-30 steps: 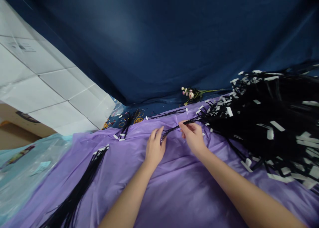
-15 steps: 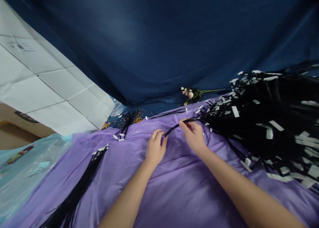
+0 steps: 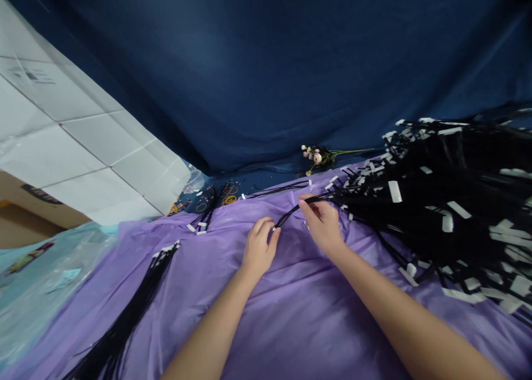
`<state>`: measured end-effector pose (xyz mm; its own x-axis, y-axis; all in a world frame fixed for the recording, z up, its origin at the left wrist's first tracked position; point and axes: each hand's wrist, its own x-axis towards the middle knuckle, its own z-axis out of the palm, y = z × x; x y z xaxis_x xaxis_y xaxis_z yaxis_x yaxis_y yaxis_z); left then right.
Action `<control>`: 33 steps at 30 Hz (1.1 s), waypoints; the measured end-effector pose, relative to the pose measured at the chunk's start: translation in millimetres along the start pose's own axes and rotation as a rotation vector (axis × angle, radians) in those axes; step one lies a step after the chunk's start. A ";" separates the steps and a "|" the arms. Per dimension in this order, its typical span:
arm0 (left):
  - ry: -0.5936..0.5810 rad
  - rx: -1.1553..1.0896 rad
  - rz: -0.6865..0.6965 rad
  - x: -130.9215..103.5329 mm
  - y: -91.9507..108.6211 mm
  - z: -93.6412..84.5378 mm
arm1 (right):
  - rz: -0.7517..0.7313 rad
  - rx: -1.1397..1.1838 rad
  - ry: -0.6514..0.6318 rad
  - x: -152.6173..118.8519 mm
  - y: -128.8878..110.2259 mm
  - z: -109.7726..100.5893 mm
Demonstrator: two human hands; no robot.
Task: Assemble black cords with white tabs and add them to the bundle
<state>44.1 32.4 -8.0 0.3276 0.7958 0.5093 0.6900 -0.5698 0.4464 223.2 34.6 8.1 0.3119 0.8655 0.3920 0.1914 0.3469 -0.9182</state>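
A thin black bundle of cords runs between my two hands above the purple cloth. My left hand pinches its left end, where a small whitish piece shows at the fingertips. Fingers of my right hand are closed on the same bundle farther right. From there the cords lead toward a large heap of black cords with white tags. A few loose black cords lie just behind my hands.
Another long black bundle lies at the left, and a short tagged one behind it. Artificial flowers rest by the dark blue cloth. White boxes or tiles and a cardboard box stand at left.
Both hands have barely moved and keep their hold on the bundle. The whitish piece at my left fingertips shows more clearly.
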 end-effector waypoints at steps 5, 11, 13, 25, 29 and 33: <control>-0.005 -0.011 0.009 0.6 1.0 -0.3 | -0.041 -0.052 -0.081 -0.6 -3.0 -2.1; -0.017 -0.009 0.013 0.4 0.3 0.1 | -0.131 -0.111 -0.162 -3.2 -7.2 -2.1; -0.022 -0.006 0.009 0.5 0.3 -0.1 | -0.136 -0.109 -0.171 -3.9 -7.9 -1.9; -0.021 -0.014 -0.025 1.8 0.8 0.1 | 0.032 0.163 -0.342 -7.8 -12.3 2.6; -0.032 0.001 -0.038 1.8 -1.4 1.3 | 0.044 0.189 -0.418 -9.9 -14.4 2.5; -0.042 0.079 -0.116 -0.6 -6.3 5.5 | 0.006 0.204 -0.459 -12.3 -15.2 3.3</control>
<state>43.1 36.6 -15.2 0.2683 0.8643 0.4254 0.7729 -0.4567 0.4405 213.3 19.9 17.1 -0.1377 0.9214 0.3634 -0.0089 0.3657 -0.9307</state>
